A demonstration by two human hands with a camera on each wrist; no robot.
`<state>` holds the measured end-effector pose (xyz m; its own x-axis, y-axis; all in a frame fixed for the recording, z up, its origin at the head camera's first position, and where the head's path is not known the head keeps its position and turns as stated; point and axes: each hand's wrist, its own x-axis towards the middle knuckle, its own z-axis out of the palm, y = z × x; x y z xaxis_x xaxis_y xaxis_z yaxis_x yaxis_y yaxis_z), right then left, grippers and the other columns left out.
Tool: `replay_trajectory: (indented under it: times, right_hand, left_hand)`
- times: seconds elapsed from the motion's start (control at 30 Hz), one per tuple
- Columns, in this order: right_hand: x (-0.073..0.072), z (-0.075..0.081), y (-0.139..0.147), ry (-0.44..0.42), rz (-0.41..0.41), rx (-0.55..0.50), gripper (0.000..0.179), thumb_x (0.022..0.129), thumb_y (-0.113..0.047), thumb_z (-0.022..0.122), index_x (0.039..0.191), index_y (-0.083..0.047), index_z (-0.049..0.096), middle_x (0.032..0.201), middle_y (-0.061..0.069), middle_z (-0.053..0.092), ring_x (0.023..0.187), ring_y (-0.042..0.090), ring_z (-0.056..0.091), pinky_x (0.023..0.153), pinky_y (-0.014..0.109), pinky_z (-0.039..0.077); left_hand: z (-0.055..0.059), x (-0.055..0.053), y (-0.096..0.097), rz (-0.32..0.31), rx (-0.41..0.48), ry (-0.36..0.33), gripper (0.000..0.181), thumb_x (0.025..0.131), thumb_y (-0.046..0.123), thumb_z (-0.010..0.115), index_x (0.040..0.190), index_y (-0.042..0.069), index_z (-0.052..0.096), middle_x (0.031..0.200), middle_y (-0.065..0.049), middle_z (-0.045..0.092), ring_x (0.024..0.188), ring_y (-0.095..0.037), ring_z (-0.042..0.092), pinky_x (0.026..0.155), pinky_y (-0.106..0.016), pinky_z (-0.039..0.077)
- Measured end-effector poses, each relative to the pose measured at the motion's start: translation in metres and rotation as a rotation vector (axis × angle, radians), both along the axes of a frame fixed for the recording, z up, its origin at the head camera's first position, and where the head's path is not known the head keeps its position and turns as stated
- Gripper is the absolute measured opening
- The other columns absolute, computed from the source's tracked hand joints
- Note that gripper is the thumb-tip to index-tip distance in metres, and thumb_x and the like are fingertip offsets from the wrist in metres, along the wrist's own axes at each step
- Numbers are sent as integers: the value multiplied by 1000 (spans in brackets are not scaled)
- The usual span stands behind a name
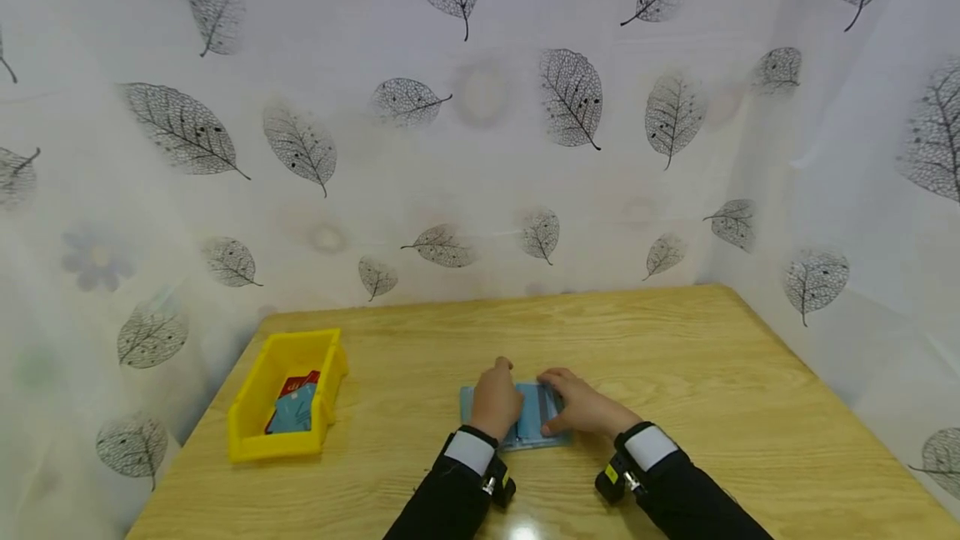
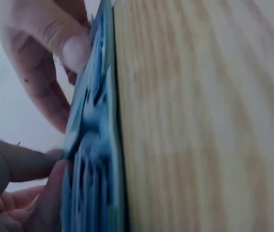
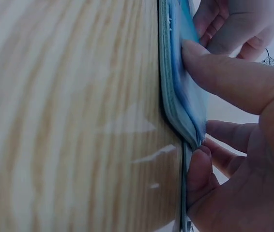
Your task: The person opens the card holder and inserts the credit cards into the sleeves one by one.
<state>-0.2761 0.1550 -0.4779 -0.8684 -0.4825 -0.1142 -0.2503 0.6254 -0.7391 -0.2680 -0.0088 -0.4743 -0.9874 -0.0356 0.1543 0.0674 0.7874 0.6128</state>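
Observation:
A blue card holder [image 1: 528, 444] lies opened out on the table, thick with stacked plastic pockets [image 2: 91, 183] along its near edge. A light blue card with a dark stripe [image 1: 531, 413] shows on its right half. My left hand [image 1: 497, 400] is over the middle of the holder; in the left wrist view its thumb and forefinger pinch a layer at the fold. My right hand [image 1: 588, 408] spans the right half, thumb [image 3: 209, 60] on the near part of the face and fingers at the far edge. I cannot tell whether the striped card is inside a pocket.
At the left of the wooden table [image 1: 420, 357] stands a yellow bin [image 1: 243, 432] with a red card [image 1: 300, 382] and a blue card [image 1: 292, 411] inside. A leaf-patterned curtain [image 1: 480, 173] borders the table's back and sides.

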Motion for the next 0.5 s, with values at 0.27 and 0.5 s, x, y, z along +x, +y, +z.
replay_trajectory:
  times: [0.27, 0.5]
  right_hand:
    - [-4, 3, -4, -4, -10, 35, 83, 69, -7, 86, 138, 10, 43, 144, 25, 37, 133, 44, 35, 105, 56, 33]
    - [-6, 6, -9, -16, -8, 93, 82, 68, -8, 87, 136, 9, 45, 146, 23, 36, 134, 45, 33, 105, 58, 32]
  left_hand:
    - [2, 10, 3, -59, 102, -48, 66, 70, -4, 71, 131, -7, 45, 87, -17, 62, 64, -23, 55, 53, -37, 45]
    - [7, 21, -10, -233, 381, -206, 64, 85, 13, 73, 138, -4, 40, 104, -14, 63, 85, -24, 62, 64, -36, 50]
